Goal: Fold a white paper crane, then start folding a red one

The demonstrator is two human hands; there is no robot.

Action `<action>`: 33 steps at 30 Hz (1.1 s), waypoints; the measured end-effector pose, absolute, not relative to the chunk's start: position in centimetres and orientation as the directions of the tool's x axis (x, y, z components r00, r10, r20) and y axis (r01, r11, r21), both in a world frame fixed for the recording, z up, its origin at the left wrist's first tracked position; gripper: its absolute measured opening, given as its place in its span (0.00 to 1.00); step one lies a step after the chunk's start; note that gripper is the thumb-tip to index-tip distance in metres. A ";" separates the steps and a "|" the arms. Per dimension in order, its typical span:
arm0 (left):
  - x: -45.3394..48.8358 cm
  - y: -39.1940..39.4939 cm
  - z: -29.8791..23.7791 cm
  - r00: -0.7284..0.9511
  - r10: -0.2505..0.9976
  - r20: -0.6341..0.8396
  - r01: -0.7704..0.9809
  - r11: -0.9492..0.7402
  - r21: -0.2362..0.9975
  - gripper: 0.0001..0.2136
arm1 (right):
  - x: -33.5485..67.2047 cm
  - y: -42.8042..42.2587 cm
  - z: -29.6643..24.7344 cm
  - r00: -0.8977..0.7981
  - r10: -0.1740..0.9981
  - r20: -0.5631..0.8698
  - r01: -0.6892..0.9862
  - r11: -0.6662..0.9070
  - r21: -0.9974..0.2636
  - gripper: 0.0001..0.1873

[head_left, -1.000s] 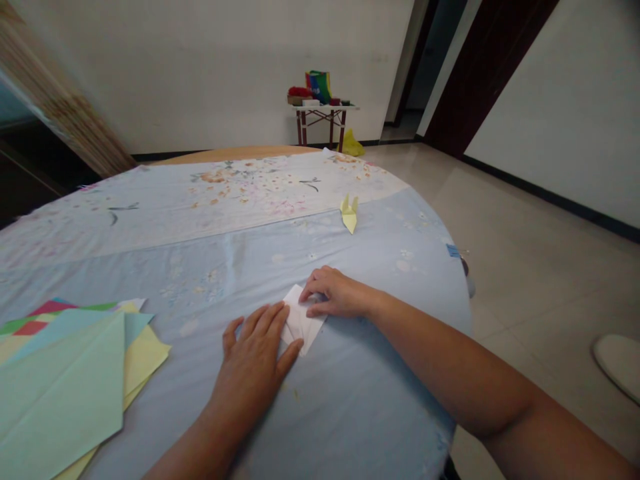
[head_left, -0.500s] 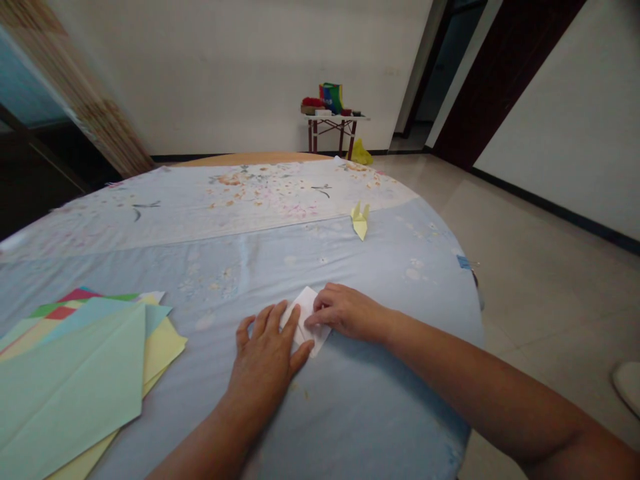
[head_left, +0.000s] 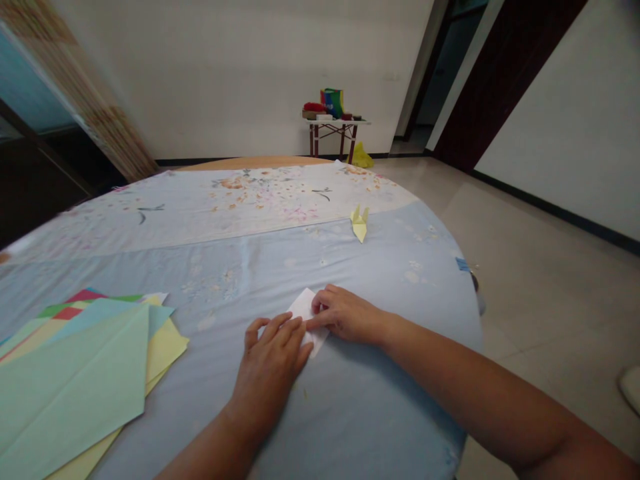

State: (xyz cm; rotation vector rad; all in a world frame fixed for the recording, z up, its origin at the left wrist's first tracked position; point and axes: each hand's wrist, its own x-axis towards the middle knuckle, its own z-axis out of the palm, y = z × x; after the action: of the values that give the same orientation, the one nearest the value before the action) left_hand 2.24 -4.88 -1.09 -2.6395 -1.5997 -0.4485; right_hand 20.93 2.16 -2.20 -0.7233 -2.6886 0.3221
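Observation:
A small folded sheet of white paper (head_left: 303,304) lies on the light blue cloth, its upper corner showing beyond my fingers. My left hand (head_left: 274,353) rests flat over its left and lower part, fingers stretched out. From the right, my right hand (head_left: 345,315) touches the paper with its fingers curled and the index finger laid across the middle. The two hands meet there and hide most of the creases. Farther off on the table stands a pale yellow folded paper figure (head_left: 359,225) with two upright points.
A stack of coloured paper (head_left: 85,373) lies at the left, a pale green sheet on top. The round table's cloth (head_left: 240,427) reaches to a curved edge at the right, where a blue clip (head_left: 463,265) sits. A small side table (head_left: 336,123) stands by the wall.
My left hand's fingers have slid right and drawn together over the paper, covering more of it, up to my right index finger. My right hand has hardly moved.

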 end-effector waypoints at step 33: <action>1.2 -4.2 -1.3 0.395 0.916 0.072 0.899 -0.401 0.177 0.28 | 21.2 2.2 -2.1 -0.890 0.408 0.205 0.335 0.888 -0.315 0.16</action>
State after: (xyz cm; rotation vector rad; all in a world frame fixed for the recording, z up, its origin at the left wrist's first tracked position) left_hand 1.21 -4.25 -1.27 -2.7137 -1.7724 -0.2569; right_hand 21.23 2.19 -2.14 -0.5593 -2.7895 0.3963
